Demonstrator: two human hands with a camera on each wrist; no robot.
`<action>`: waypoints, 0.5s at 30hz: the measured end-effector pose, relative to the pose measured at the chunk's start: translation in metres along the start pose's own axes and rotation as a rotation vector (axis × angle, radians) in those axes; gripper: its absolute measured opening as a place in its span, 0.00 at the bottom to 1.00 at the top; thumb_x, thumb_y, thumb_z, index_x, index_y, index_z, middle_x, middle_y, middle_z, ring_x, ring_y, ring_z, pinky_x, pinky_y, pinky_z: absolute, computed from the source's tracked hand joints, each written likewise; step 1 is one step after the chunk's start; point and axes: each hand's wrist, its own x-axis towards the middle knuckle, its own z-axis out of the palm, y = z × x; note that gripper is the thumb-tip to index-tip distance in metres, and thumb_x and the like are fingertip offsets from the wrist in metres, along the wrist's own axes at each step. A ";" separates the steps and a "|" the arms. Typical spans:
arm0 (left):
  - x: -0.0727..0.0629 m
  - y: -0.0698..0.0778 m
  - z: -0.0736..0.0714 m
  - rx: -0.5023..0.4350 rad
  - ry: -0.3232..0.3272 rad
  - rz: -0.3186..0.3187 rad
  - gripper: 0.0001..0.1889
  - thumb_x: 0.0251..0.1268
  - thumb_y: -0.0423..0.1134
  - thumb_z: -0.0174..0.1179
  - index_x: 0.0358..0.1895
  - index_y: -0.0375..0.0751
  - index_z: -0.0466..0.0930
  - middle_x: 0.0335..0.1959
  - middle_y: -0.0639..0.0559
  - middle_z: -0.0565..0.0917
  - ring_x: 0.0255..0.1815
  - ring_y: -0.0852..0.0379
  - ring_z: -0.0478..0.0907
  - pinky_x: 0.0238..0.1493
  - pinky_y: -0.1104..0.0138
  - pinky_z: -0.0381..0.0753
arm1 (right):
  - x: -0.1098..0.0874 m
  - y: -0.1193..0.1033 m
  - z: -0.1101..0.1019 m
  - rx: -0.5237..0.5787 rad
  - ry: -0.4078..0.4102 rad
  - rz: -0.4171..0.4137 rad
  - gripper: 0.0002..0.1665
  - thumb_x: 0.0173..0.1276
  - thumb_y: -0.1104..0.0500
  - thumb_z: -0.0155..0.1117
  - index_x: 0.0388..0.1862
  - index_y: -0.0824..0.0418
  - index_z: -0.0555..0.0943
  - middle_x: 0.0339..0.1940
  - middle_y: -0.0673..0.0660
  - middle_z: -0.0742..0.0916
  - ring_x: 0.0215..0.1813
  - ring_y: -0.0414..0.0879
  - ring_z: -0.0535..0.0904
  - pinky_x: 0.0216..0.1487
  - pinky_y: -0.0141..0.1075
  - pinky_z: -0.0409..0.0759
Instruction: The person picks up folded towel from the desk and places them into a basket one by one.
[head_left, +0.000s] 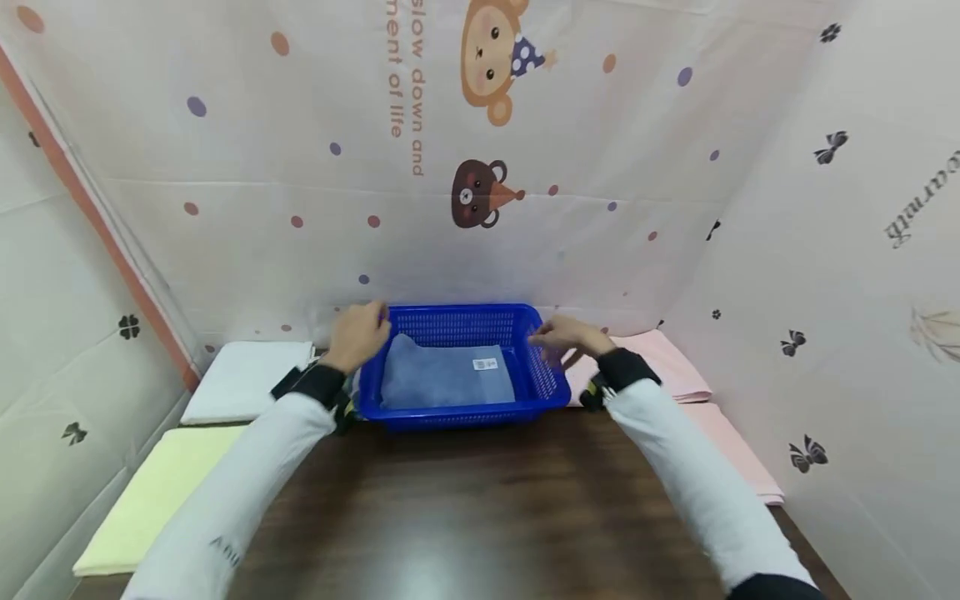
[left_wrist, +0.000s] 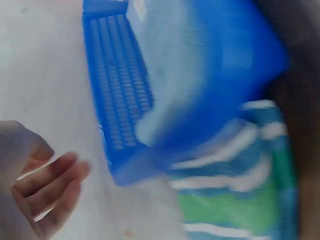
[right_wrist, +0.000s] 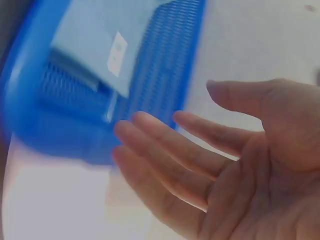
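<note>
A blue plastic basket [head_left: 465, 413] with slotted walls stands near the back of the table. In it lies a folded grey-blue towel [head_left: 442, 375] with a white label [head_left: 485, 364]. My left hand [head_left: 358, 335] is at the basket's left end; in the left wrist view its loosely bent fingers [left_wrist: 52, 187] hold nothing and stand apart from the wall. At the right end is my right hand [head_left: 566, 336]. The right wrist view shows its palm and spread fingers [right_wrist: 170, 155] beside the basket's rim, with nothing in them.
White [head_left: 243, 379] and yellow [head_left: 153, 492] folded cloths lie on the left, pink ones [head_left: 663, 362] on the right. A striped green, blue and white cloth [left_wrist: 225, 200] is close by the basket's left end. A printed curtain [head_left: 262, 242] hangs behind the dark table [head_left: 480, 517].
</note>
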 end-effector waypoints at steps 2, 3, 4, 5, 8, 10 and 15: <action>-0.021 -0.018 0.003 -0.037 0.044 0.028 0.10 0.69 0.32 0.55 0.47 0.29 0.81 0.36 0.33 0.86 0.32 0.39 0.84 0.31 0.50 0.82 | -0.013 0.023 -0.001 0.079 0.010 -0.062 0.31 0.84 0.51 0.48 0.73 0.73 0.67 0.53 0.74 0.86 0.53 0.63 0.86 0.53 0.51 0.87; -0.030 -0.026 0.006 -0.037 0.059 0.032 0.12 0.69 0.32 0.56 0.50 0.29 0.81 0.39 0.32 0.86 0.36 0.37 0.84 0.35 0.48 0.83 | -0.020 0.036 -0.002 0.119 0.010 -0.097 0.32 0.84 0.52 0.47 0.73 0.75 0.65 0.55 0.75 0.85 0.53 0.63 0.87 0.53 0.51 0.87; -0.037 -0.034 0.009 -0.037 0.061 0.031 0.13 0.71 0.32 0.56 0.53 0.28 0.80 0.43 0.30 0.86 0.40 0.36 0.84 0.39 0.47 0.83 | -0.025 0.050 -0.004 0.161 0.010 -0.118 0.32 0.84 0.52 0.47 0.73 0.75 0.65 0.56 0.76 0.84 0.53 0.61 0.87 0.52 0.50 0.88; -0.043 -0.041 0.013 -0.031 0.070 0.039 0.15 0.71 0.32 0.57 0.55 0.27 0.80 0.47 0.29 0.85 0.45 0.34 0.83 0.44 0.45 0.83 | -0.029 0.066 -0.006 0.193 0.013 -0.132 0.32 0.84 0.52 0.47 0.72 0.76 0.65 0.56 0.76 0.85 0.52 0.59 0.88 0.51 0.49 0.88; -0.052 -0.056 0.024 -0.008 0.096 0.060 0.17 0.72 0.32 0.57 0.58 0.24 0.79 0.56 0.26 0.82 0.57 0.29 0.79 0.57 0.40 0.78 | -0.039 0.114 -0.011 0.227 0.061 -0.136 0.31 0.84 0.53 0.48 0.70 0.79 0.67 0.52 0.74 0.86 0.48 0.55 0.89 0.49 0.48 0.89; -0.053 -0.062 0.029 -0.007 0.112 0.057 0.18 0.74 0.32 0.56 0.60 0.24 0.78 0.60 0.26 0.80 0.60 0.28 0.77 0.61 0.39 0.76 | -0.045 0.147 -0.014 0.198 0.131 -0.108 0.30 0.83 0.55 0.48 0.67 0.81 0.67 0.49 0.75 0.87 0.46 0.55 0.89 0.47 0.47 0.89; -0.046 -0.064 0.032 0.016 0.109 0.052 0.20 0.75 0.33 0.54 0.62 0.23 0.77 0.64 0.26 0.77 0.64 0.28 0.75 0.65 0.39 0.74 | -0.063 0.222 -0.011 -0.048 0.373 -0.037 0.26 0.78 0.62 0.52 0.61 0.86 0.69 0.52 0.82 0.83 0.50 0.70 0.85 0.46 0.51 0.88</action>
